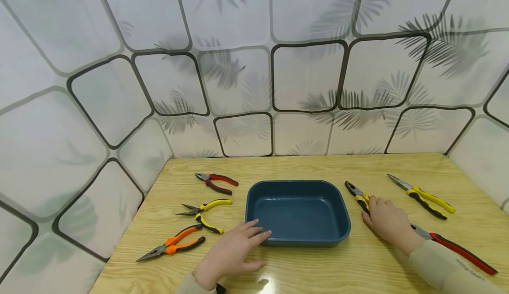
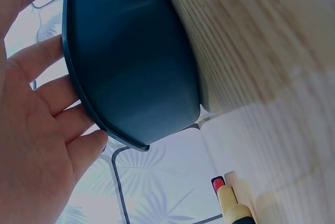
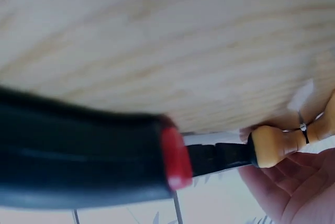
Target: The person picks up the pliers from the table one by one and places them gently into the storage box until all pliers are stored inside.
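Note:
A dark blue rectangular bin [image 1: 298,243] stands on the wooden table. My left hand [image 1: 234,250] reaches to its front left corner, fingers fairly straight. In the left wrist view, the fingertips of the left hand [image 2: 42,124] touch the rim of the bin [image 2: 131,62]. To the bin's right, my right hand [image 1: 387,223] holds yellow-and-black pliers [image 1: 354,190] by the handles, their head pointing away from me. In the right wrist view, the fingers of the right hand [image 3: 298,187] lie around the yellow handles [image 3: 269,145], close to the tabletop.
Red-and-black pliers [image 1: 457,252] lie beside my right forearm, with yellow-and-black long-nose pliers [image 1: 413,191] farther back. On the left lie red-handled pliers [image 1: 210,181], spread yellow-handled needle-nose pliers [image 1: 200,210] and orange-handled long-nose pliers [image 1: 171,245]. A patterned wall covering [image 1: 246,135] stands behind the table.

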